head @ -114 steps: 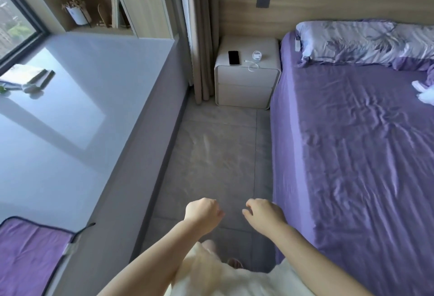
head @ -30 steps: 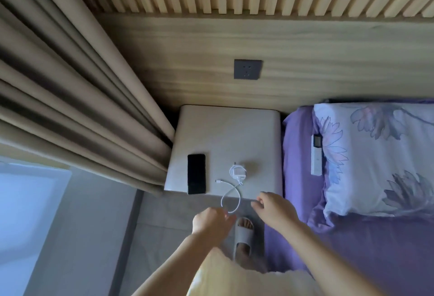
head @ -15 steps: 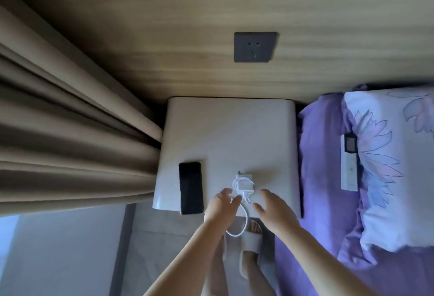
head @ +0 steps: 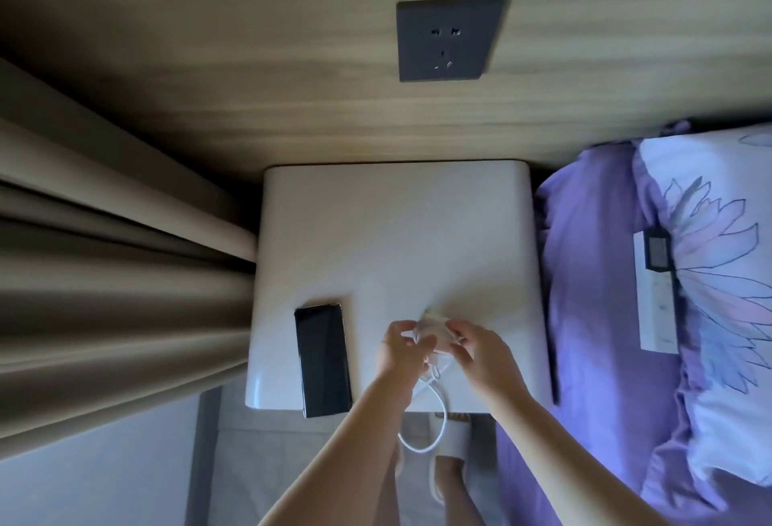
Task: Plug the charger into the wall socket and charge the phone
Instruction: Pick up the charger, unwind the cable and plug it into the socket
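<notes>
Counted, from nine o'clock across: one curtain [head: 117, 275], one phone [head: 323, 360] lying dark and flat at the nightstand's [head: 392, 233] seven o'clock corner, one wall socket [head: 449, 39] at twelve o'clock, one remote [head: 653, 291] at three on the bed [head: 597, 275]. Left hand [head: 399, 348] curled, fingertips pinching the white charger [head: 434, 327] just right of the phone. Right hand [head: 480, 352] likewise partly closed on its other side. One cable [head: 434, 421] looped toward six, off the front edge. Grip blurred; probably both holding.
</notes>
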### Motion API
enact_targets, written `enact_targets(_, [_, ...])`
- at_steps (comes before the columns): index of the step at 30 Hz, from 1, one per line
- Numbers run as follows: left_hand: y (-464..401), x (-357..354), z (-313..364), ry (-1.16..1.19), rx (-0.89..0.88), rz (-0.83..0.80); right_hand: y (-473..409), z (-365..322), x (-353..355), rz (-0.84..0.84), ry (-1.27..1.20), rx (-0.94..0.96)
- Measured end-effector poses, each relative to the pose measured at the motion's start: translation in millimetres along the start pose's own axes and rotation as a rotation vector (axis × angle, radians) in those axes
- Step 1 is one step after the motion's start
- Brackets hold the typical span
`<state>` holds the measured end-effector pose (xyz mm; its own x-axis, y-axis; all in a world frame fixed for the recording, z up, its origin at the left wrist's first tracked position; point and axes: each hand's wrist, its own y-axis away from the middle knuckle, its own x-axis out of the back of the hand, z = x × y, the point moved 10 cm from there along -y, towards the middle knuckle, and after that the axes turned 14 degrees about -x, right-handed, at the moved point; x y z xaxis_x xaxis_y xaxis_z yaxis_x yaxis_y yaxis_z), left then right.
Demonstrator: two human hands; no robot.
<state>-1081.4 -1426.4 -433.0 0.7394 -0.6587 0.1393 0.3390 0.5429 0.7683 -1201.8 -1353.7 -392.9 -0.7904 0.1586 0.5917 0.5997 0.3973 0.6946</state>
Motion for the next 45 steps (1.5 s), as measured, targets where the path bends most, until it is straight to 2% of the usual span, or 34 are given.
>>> enact_targets(4, [3,10,40,0.115,-0.09,-0.014,3,-11,23,0.024,-0.228,-0.011])
enact_targets(7, [8,16,79,0.219,-0.126,-0.048,8,-39,44,-0.019,-0.382,0.035])
enact_targets(13, [23,28,156,0.2,-0.274,-0.157,28,-97,85,-0.15,-0.627,0.157])
enact_targets(15, [29,31,174,0.25,-0.309,-0.167,35,-110,91,-0.16,-0.556,0.216])
enact_targets(18, [39,40,196,0.297,-0.389,-0.14,43,-123,101,-0.069,-0.394,0.267])
enact_targets(22, [50,62,215,0.2,-0.483,-0.029,53,-132,123,0.0,-0.522,0.303])
enact_targets(28, [60,71,224,0.067,-0.571,-0.146,65,-138,160,0.122,-0.728,0.31])
enact_targets(33, [69,76,228,0.146,-0.609,-0.263,54,-113,162,0.233,-0.62,0.164])
enact_targets(36, [72,92,233,0.353,-0.608,-0.195,47,-103,150,0.18,-0.506,0.109])
enact_targets(38, [73,102,235,0.373,-0.609,-0.096,46,-109,138,0.091,-0.444,0.119])
enact_targets(40, [77,102,240,0.349,-0.621,-0.057,50,-124,129,0.074,-0.27,0.201])
enact_targets(42, [81,94,239,0.372,-0.616,-0.095,59,-141,127,0.131,-0.15,0.315])
enact_targets(45, [90,82,245,0.341,-0.641,-0.195,71,-157,136,0.108,-0.36,0.361])
